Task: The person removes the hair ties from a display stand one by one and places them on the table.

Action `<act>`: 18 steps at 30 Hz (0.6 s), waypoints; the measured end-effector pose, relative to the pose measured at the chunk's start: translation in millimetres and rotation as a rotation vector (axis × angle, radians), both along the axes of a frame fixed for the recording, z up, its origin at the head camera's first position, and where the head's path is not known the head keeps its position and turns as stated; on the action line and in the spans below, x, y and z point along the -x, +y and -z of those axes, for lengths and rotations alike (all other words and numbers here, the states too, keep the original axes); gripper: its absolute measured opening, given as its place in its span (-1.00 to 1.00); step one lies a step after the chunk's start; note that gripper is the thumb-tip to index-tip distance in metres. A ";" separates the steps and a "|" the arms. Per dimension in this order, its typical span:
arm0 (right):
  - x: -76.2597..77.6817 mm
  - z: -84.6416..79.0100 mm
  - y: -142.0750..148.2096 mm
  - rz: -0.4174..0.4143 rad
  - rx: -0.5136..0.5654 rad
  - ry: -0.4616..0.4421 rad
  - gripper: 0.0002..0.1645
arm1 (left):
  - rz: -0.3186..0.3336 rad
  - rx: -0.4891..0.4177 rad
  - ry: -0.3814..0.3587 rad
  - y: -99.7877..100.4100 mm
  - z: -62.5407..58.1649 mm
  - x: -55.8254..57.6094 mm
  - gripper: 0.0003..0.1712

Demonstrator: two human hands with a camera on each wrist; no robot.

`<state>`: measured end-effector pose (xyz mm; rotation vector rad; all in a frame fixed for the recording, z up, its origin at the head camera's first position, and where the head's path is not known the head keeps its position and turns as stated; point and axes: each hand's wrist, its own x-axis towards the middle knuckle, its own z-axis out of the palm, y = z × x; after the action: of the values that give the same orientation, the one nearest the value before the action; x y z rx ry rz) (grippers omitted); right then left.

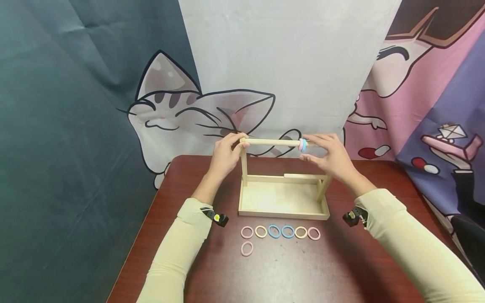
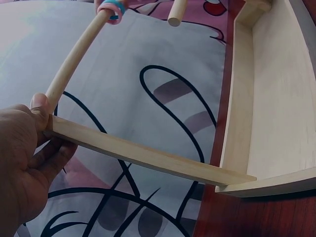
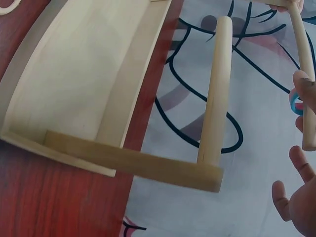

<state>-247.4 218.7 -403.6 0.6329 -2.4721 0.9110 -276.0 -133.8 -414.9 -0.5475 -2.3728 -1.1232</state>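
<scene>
A wooden stand has a shallow tray [image 1: 280, 201], with a tall post [image 1: 244, 167] at its left end carrying a long horizontal rod [image 1: 270, 142]. My left hand [image 1: 226, 156] grips the top corner of that post, thumb by the rod's base. On the rod, near its free end, hang a pink ring [image 1: 300, 145] and a blue ring [image 1: 304, 144], side by side. Thumb and forefinger of my right hand [image 1: 327, 156] pinch about the blue ring, while the other fingers [image 3: 280, 197] stand apart from it. The rod's tip emerges past the rings in the right wrist view.
A shorter post [image 3: 148, 163] at the tray's right end carries a lower bare rod [image 3: 216, 94] pointing left. Several pink, yellow and blue rings [image 1: 288, 231] lie before the tray on the brown table [image 1: 280, 273]. A printed curtain [image 1: 288, 63] hangs behind.
</scene>
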 end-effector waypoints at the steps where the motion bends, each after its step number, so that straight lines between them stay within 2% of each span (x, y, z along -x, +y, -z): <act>1: 0.6 0.2 -1.5 0.003 0.001 -0.001 -0.26 | 0.003 -0.001 0.002 -0.4 -0.3 -0.3 -0.63; 7: 1.0 1.6 -4.1 0.015 0.023 0.010 -0.34 | 0.009 -0.015 -0.010 0.3 -0.1 -1.1 -0.61; 18: -2.7 0.0 6.8 0.023 0.022 0.099 -0.37 | 0.000 -0.023 -0.013 1.3 -0.8 -2.0 -0.69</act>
<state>-244.8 225.5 -403.6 0.6255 -2.3738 0.8759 -274.0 -132.5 -414.1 -0.5335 -2.3674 -1.1564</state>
